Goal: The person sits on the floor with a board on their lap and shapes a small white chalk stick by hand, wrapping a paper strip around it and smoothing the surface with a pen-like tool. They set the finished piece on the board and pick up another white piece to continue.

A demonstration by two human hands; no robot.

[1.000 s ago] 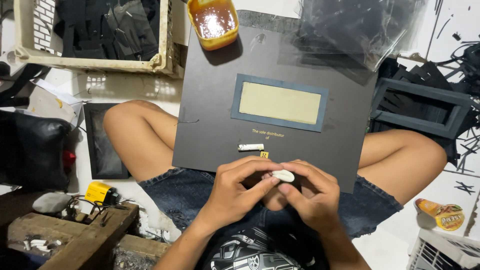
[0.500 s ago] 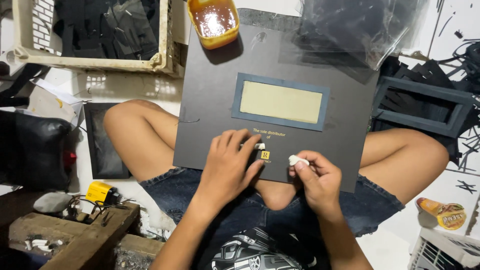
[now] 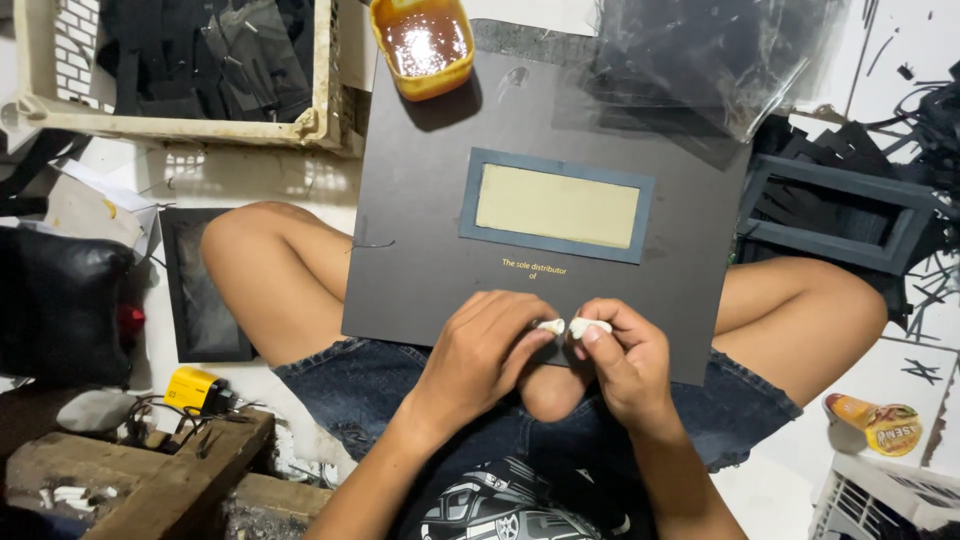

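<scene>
Much black scrap (image 3: 930,130) around cluttered floor (image 3: 250,185)

Over a dark board (image 3: 420,250) resting on the person's crossed legs, the left hand (image 3: 485,350) and the right hand (image 3: 620,360) each pinch a small white piece (image 3: 552,326) (image 3: 585,326), tips nearly touching, below a tan window (image 3: 557,205), with an orange tub (image 3: 422,45) at the board's far edge.

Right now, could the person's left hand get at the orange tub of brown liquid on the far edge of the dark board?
Probably yes: the left hand holds only a small white piece, and bare dark board lies between it and the orange tub.
</scene>
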